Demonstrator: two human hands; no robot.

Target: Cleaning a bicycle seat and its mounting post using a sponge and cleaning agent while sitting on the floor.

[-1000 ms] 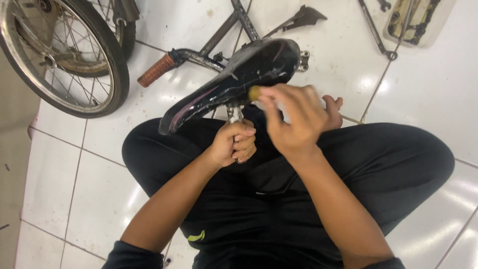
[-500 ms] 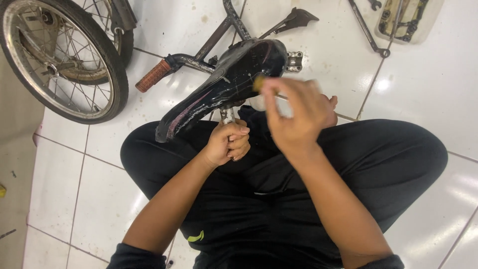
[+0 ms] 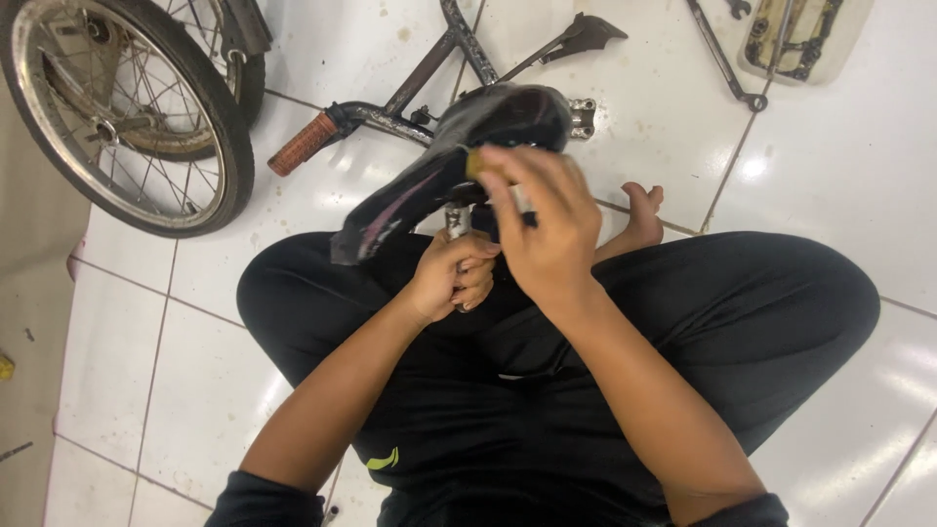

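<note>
Saddle point(image 3: 459, 161) has tipped a little further, nose dropping toward the left knee, and the right hand point(image 3: 547, 229) has slid lower across its rear. Left hand point(image 3: 451, 276) is wrapped tight around the seat post point(image 3: 457, 221) just under the saddle, fingers curled shut on it. Right-hand fingers are pinched on a small yellowish piece point(image 3: 477, 162) against the saddle's back edge. Wheel point(image 3: 117, 107) lies on the tiles at far left, bike frame point(image 3: 420, 78) just beyond the saddle.
</note>
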